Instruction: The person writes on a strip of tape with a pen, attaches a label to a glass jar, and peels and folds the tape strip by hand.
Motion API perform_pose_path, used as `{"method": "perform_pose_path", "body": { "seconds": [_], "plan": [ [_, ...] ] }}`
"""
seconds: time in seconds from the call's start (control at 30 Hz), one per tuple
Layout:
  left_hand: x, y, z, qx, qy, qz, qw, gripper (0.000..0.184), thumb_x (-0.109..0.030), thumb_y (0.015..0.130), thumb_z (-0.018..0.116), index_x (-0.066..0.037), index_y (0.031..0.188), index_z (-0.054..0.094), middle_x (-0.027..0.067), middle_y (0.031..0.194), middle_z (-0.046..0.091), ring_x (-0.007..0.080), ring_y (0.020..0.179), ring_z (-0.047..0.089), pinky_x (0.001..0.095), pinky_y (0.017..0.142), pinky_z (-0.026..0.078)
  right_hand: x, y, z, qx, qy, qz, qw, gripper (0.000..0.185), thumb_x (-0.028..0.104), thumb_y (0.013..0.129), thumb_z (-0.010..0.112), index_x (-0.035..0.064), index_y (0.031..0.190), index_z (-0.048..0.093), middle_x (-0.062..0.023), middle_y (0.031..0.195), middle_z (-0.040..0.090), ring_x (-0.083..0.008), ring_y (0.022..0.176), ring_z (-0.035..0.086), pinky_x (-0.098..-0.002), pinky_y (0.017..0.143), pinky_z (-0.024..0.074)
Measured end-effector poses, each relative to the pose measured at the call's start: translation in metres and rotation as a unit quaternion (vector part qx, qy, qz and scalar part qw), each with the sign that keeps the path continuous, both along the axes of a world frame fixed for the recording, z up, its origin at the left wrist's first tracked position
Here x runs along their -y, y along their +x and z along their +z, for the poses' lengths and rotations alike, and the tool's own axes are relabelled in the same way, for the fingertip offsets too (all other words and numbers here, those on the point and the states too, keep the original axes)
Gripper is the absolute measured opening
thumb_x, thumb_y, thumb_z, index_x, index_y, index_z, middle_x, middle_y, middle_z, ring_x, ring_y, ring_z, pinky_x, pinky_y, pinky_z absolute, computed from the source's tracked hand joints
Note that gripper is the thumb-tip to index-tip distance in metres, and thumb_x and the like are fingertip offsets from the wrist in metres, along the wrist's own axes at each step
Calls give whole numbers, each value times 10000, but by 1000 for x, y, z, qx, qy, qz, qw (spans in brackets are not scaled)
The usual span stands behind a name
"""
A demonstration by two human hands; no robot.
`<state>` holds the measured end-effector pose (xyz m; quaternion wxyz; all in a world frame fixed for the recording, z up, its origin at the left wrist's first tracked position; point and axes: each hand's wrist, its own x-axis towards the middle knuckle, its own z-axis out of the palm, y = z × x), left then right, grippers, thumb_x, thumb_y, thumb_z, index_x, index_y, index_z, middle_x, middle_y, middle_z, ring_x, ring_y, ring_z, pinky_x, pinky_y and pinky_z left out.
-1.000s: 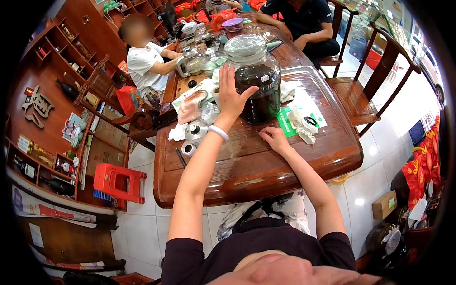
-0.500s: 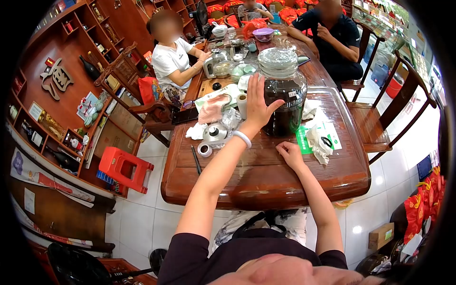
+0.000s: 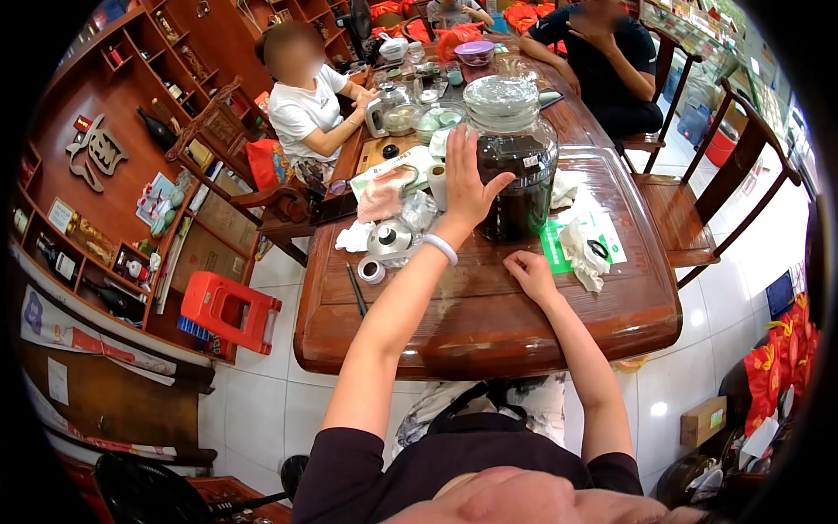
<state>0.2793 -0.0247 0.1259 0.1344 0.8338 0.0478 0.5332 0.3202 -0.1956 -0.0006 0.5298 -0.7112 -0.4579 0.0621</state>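
My left hand [image 3: 469,185] is raised with its fingers stretched out and thumb apart, palm toward the large glass jar [image 3: 517,188]. It overlaps the jar's left side; whether it touches the glass I cannot tell. Dark liquid fills much of the jar, and a glass lid [image 3: 501,94] sits on top. On the table in front of the jar rests my right hand [image 3: 531,272], its fingers curled in and nothing visible in them. Right of it, a crumpled white tissue [image 3: 580,255] with a black ring lies over a green-and-white sheet [image 3: 552,248].
Left of the jar are a pink cloth [image 3: 381,197], a metal lid [image 3: 389,237], a tape roll [image 3: 371,270] and a black pen [image 3: 356,290] on the wooden table [image 3: 454,336]. People sit along both sides. A red stool [image 3: 229,310] stands left, a wooden chair [image 3: 690,205] right.
The view has shifted slightly, so the table things appear a little further left and up. Both hands keep nearly the same pose. The person at right now has a hand nearer the face.
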Motion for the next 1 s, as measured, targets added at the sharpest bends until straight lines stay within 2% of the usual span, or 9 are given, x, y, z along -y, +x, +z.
{"method": "perform_pose_path", "body": {
  "seconds": [0.1, 0.27, 0.33, 0.37, 0.67, 0.73, 1.0],
  "plan": [
    [0, 0, -1, 10, 13, 8, 1000, 830, -557, 778, 586, 17, 1315, 319, 228, 1381, 304, 405, 1283, 273, 469, 1048, 239, 0, -1, 1, -5, -2, 0, 1000, 139, 152, 785, 647, 13, 786, 646, -140, 677, 619, -238, 561, 577, -328, 529, 441],
    [-1, 0, -1, 12, 12, 7, 1000, 836, -555, 768, 603, 13, 1314, 323, 220, 1381, 310, 399, 1282, 279, 467, 1046, 244, 0, 0, 0, -11, -7, 1, 1000, 130, 142, 787, 646, 12, 788, 646, -140, 674, 617, -238, 561, 574, -326, 532, 440],
    [-1, 0, -1, 14, 9, 5, 1000, 835, -551, 764, 611, 11, 1313, 327, 217, 1381, 311, 398, 1281, 280, 466, 1045, 245, -1, 0, -4, 2, 19, 3, 1000, 127, 119, 797, 647, -8, 804, 646, -92, 652, 617, -125, 528, 516, -265, 502, 411],
    [-1, 0, -1, 16, 9, 5, 1000, 831, -543, 762, 620, 9, 1312, 331, 216, 1380, 313, 397, 1282, 281, 465, 1045, 246, -1, 1, -5, 2, 19, 3, 1000, 127, 119, 797, 647, -8, 804, 646, -92, 652, 617, -125, 528, 516, -265, 502, 411],
    [0, 0, -1, 9, -8, -5, 1000, 845, -525, 737, 654, -1, 1319, 338, 221, 1392, 300, 396, 1311, 238, 468, 1054, 233, -1, 0, -3, 5, 19, 5, 1000, 135, 122, 799, 643, -13, 804, 643, -93, 656, 618, -133, 535, 525, -266, 506, 416],
    [-1, 0, -1, 9, -9, -5, 1000, 845, -522, 736, 657, -1, 1319, 338, 219, 1392, 302, 395, 1311, 238, 468, 1054, 232, 0, 0, 0, -18, 3, 5, 1000, 133, 145, 790, 647, 12, 796, 648, -138, 686, 623, -232, 570, 579, -320, 540, 444],
    [-2, 1, -3, 17, -7, -10, 1000, 836, -487, 727, 680, -12, 1323, 337, 211, 1391, 303, 392, 1306, 247, 465, 1056, 229, 1, -1, 3, -21, -9, 2, 1000, 143, 158, 793, 643, 16, 801, 652, -139, 706, 630, -245, 589, 588, -333, 554, 453]
  ]
}}
